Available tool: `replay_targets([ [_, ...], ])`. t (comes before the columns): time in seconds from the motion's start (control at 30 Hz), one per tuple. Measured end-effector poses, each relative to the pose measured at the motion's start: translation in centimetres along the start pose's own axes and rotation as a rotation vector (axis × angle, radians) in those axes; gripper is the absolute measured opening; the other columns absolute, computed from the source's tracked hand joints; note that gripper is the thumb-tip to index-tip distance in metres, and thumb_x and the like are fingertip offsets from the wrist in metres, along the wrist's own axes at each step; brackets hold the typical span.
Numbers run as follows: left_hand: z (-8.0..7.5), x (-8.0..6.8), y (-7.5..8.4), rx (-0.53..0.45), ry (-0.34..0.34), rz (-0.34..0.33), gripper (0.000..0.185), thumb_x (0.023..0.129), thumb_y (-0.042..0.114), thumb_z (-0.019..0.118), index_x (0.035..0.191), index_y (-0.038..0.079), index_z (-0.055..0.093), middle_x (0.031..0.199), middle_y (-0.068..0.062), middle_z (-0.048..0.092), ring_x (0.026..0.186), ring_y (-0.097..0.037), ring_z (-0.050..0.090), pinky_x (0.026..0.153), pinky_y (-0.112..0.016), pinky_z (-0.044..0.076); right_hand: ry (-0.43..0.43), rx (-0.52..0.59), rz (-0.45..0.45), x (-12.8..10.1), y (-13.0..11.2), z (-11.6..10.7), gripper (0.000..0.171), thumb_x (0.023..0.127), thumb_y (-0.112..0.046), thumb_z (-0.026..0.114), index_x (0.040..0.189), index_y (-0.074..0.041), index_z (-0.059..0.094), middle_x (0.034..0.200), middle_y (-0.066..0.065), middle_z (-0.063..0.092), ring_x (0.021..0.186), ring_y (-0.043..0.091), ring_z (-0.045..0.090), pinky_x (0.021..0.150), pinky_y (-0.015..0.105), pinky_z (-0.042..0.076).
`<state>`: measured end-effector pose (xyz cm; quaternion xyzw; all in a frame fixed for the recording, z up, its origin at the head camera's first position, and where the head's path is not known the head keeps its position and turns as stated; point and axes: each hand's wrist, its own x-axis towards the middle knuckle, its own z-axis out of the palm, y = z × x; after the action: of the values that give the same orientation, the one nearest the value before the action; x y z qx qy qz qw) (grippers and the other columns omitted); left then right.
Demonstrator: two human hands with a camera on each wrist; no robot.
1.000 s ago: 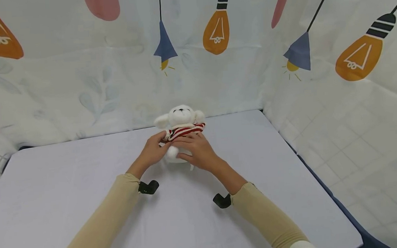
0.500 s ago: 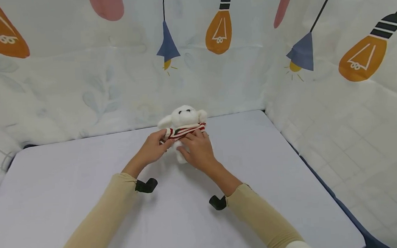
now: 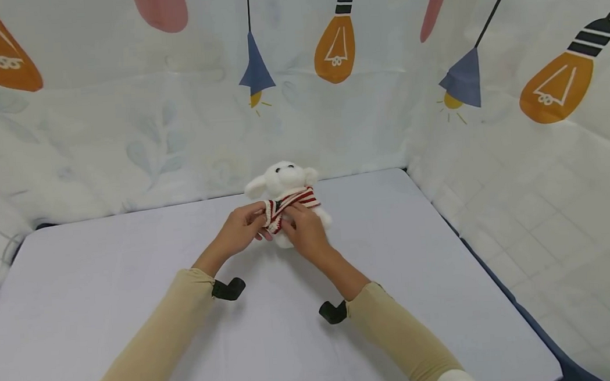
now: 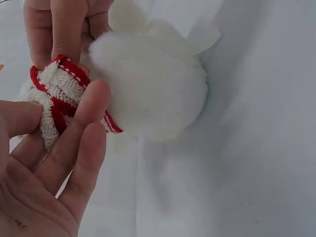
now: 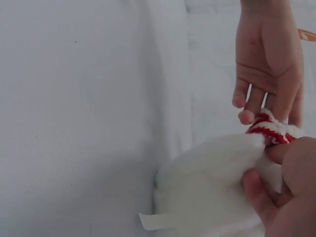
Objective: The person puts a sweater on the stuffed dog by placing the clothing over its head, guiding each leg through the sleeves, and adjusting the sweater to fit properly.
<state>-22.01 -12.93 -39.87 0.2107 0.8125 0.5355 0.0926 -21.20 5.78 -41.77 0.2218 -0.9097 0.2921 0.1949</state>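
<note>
A white plush lamb [image 3: 286, 180] sits at the far middle of the white table [image 3: 105, 272], wearing a red and white striped knit sweater [image 3: 285, 204]. My left hand [image 3: 244, 228] pinches the bunched sweater [image 4: 54, 94] at the toy's left side. My right hand [image 3: 303, 228] grips the sweater's hem [image 5: 271, 129] and the plush body [image 5: 212, 187] from the front. The toy's fluffy body [image 4: 148, 84] fills the left wrist view. A white fabric tag [image 5: 150, 221] sticks out under it.
Patterned cloth with lamp and bulb prints [image 3: 335, 46] walls the table at the back and right. The table's right edge [image 3: 500, 295] drops to a tiled floor. Black wrist camera mounts [image 3: 229, 288] sit under both beige sleeves.
The sweater has been pulled up and bunched toward the toy's left side. Both hands have closed in on it, and the right hand has shifted slightly left.
</note>
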Motion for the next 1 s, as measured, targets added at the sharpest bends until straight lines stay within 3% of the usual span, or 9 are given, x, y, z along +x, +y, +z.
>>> replay_targets([
  [0.13, 0.1, 0.1, 0.0, 0.029, 0.020, -0.048, 0.021, 0.097, 0.009, 0.054, 0.117, 0.006, 0.060, 0.092, -0.020, 0.074, 0.073, -0.031, 0.072, 0.067, -0.044, 0.057, -0.052, 0.219, 0.085, -0.1, 0.2, -0.2, 0.015, 0.094, -0.011, 0.060, 0.103, -0.005, 0.070, 0.093, 0.006, 0.065, 0.074, 0.014, 0.060, 0.065, 0.020, 0.049],
  [0.2, 0.3, 0.5, -0.7, 0.060, 0.039, -0.055, 0.012, 0.094, 0.012, 0.059, 0.105, 0.008, 0.062, 0.088, -0.015, 0.075, 0.070, -0.026, 0.072, 0.066, -0.046, 0.057, -0.074, 0.323, 0.142, -0.2, 0.3, -0.3, 0.014, 0.095, -0.015, 0.060, 0.100, -0.006, 0.070, 0.093, 0.007, 0.064, 0.077, 0.016, 0.063, 0.064, 0.022, 0.052],
  [0.27, 0.4, 0.6, -0.6, 0.119, 0.069, -0.063, 0.007, 0.092, 0.015, 0.063, 0.096, 0.009, 0.063, 0.084, -0.011, 0.076, 0.069, -0.024, 0.072, 0.063, -0.039, 0.054, -0.086, 0.400, 0.191, -0.2, 0.4, -0.4, 0.014, 0.094, -0.019, 0.063, 0.092, -0.006, 0.068, 0.091, 0.008, 0.064, 0.075, 0.017, 0.063, 0.062, 0.023, 0.053],
  [0.43, 1.0, 0.8, -0.1, 0.322, 0.140, -0.094, 0.012, 0.086, 0.024, 0.072, 0.094, 0.016, 0.069, 0.081, -0.002, 0.076, 0.071, -0.017, 0.067, 0.059, -0.027, 0.043, -0.074, 0.492, 0.250, -0.3, 0.8, -0.2, 0.021, 0.090, -0.017, 0.068, 0.076, -0.006, 0.057, 0.076, 0.008, 0.059, 0.063, 0.010, 0.056, 0.057, 0.021, 0.049],
  [0.6, 1.1, 0.7, 0.4, 0.465, 0.185, -0.079, 0.011, 0.084, 0.027, 0.071, 0.086, 0.016, 0.067, 0.068, 0.002, 0.066, 0.060, -0.013, 0.054, 0.052, -0.027, 0.039, -0.046, 0.592, 0.255, -0.5, 0.7, -0.1, 0.020, 0.090, -0.014, 0.069, 0.080, -0.001, 0.058, 0.078, 0.015, 0.060, 0.067, 0.009, 0.054, 0.060, 0.019, 0.047],
  [0.73, 1.3, 0.6, 0.6, 0.498, 0.163, -0.087, 0.011, 0.086, 0.024, 0.064, 0.085, 0.014, 0.061, 0.065, 0.000, 0.056, 0.056, -0.014, 0.049, 0.049, -0.027, 0.036, -0.013, 0.618, 0.258, -0.6, 0.8, 0.1, 0.019, 0.088, -0.014, 0.071, 0.080, 0.000, 0.060, 0.080, 0.017, 0.063, 0.070, 0.011, 0.059, 0.063, 0.018, 0.048],
  [0.9, 1.6, 0.5, 0.5, 0.484, 0.084, -0.106, 0.017, 0.093, 0.021, 0.054, 0.103, 0.009, 0.047, 0.077, -0.007, 0.052, 0.064, -0.019, 0.048, 0.054, -0.029, 0.036, 0.014, 0.539, 0.283, -0.7, 0.9, 0.3, 0.020, 0.087, -0.019, 0.073, 0.081, -0.006, 0.059, 0.083, 0.010, 0.064, 0.072, 0.007, 0.059, 0.064, 0.018, 0.049],
  [1.0, 1.7, 0.4, 0.3, 0.462, 0.095, -0.071, 0.017, 0.094, 0.018, 0.053, 0.105, 0.007, 0.045, 0.085, -0.009, 0.054, 0.069, -0.019, 0.048, 0.058, -0.029, 0.037, -0.006, 0.516, 0.290, -0.7, 1.0, 0.4, 0.022, 0.089, -0.020, 0.071, 0.081, -0.006, 0.056, 0.082, 0.009, 0.063, 0.070, 0.006, 0.057, 0.062, 0.019, 0.048],
])
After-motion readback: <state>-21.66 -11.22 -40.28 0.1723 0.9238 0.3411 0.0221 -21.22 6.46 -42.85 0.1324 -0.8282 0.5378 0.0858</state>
